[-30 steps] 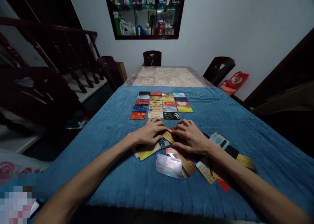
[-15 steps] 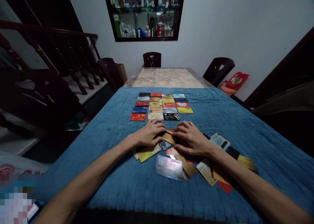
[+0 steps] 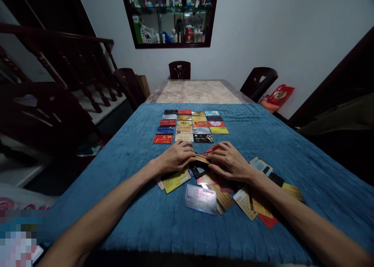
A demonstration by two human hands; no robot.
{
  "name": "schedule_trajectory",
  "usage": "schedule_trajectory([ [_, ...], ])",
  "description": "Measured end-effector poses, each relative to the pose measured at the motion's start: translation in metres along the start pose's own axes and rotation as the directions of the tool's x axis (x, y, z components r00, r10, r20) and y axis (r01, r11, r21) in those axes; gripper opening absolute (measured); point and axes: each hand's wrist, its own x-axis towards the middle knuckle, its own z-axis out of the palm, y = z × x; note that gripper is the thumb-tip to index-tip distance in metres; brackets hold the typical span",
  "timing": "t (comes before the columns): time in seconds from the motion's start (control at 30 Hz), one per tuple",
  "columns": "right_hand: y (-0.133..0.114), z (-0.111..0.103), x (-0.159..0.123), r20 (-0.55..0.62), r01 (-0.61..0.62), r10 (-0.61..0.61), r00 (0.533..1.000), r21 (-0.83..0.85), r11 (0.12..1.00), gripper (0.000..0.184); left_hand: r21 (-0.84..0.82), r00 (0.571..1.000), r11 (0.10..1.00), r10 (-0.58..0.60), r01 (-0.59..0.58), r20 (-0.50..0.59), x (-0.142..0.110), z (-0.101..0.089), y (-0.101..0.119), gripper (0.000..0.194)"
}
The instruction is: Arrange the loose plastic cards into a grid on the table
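Note:
Between my two hands a gold card (image 3: 202, 158) is tilted up, its edge turned toward me. My left hand (image 3: 177, 156) grips its left end with curled fingers. At the right end, the fingers of my right hand (image 3: 228, 161) close on the same card. Loose cards lie beneath and around them: a black card (image 3: 199, 169) just below, a yellow card (image 3: 177, 181) under my left wrist, and a shiny silver-violet card (image 3: 200, 199) nearer to me. A pale blue card (image 3: 261, 166) lies right of my right hand. Some cards are partly hidden by my hands and right forearm.
Beyond my hands, cards lie face up in rows, with a black VIP card (image 3: 203, 138) and a red card (image 3: 163, 139) in the nearest row. A blue cloth (image 3: 122, 204) covers the near table. Chairs (image 3: 179, 70) stand around it; a stair railing (image 3: 58, 33) is at left.
The gold card has been lifted and tipped between both hands, so its face looks narrower and more of the black card shows below. My hands have barely shifted.

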Motion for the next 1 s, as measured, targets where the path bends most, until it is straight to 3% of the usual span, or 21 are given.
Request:
schedule_trajectory([
  [0.17,0.003,0.004,-0.001,-0.02,-0.004,0.004,1.0,0.005,1.0,0.031,-0.046,0.995,0.998,-0.048,0.044,-0.089,0.001,0.004,-0.002,0.027],
  [0.37,0.011,0.014,-0.002,-0.052,-0.107,0.109,0.993,0.033,0.994,0.021,-0.187,0.972,0.978,-0.131,0.093,-0.197,0.002,0.006,-0.004,0.027],
  [0.63,0.014,0.017,-0.001,-0.056,-0.206,0.211,0.976,0.079,0.975,0.014,-0.279,0.95,0.949,-0.212,0.144,-0.228,0.003,0.008,-0.003,0.023],
  [1.0,0.017,0.02,0.002,-0.065,-0.235,0.243,0.968,0.112,0.965,0.012,-0.363,0.911,0.921,-0.265,0.142,-0.316,0.004,0.013,-0.004,0.019],
])
